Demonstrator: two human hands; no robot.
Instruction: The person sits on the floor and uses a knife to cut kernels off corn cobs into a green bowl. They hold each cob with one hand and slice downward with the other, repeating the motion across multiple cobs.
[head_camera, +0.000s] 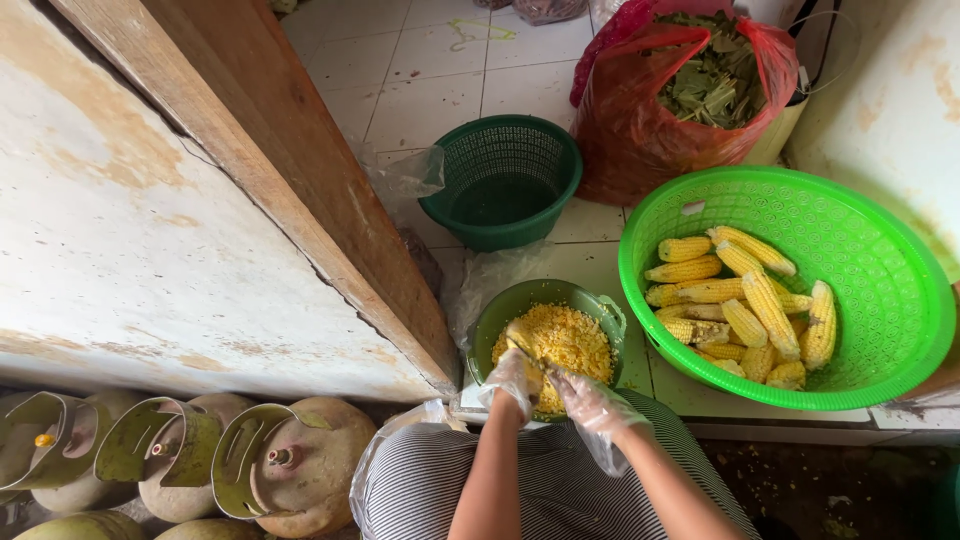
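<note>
Corn kernels fill a dark green bowl in the lower middle of the frame, which stands on a white tiled floor with dark grout lines. Both hands wear thin clear plastic gloves and work just over the bowl's near edge. The left hand is curled in a closed grip around a corn cob held over the kernels. The right hand presses close against it from the right; its grip looks closed, though on what cannot be told. Below, striped cloth covers the person's lap.

At right, a bright green basket holds a heap of whole yellow cobs. A smaller dark green basket stands empty in the upper middle, with a red plastic bag of green husks beside it at the top. A stained pale wall with a wooden frame fills the left. Pale green gas cylinders line the lower left corner.
</note>
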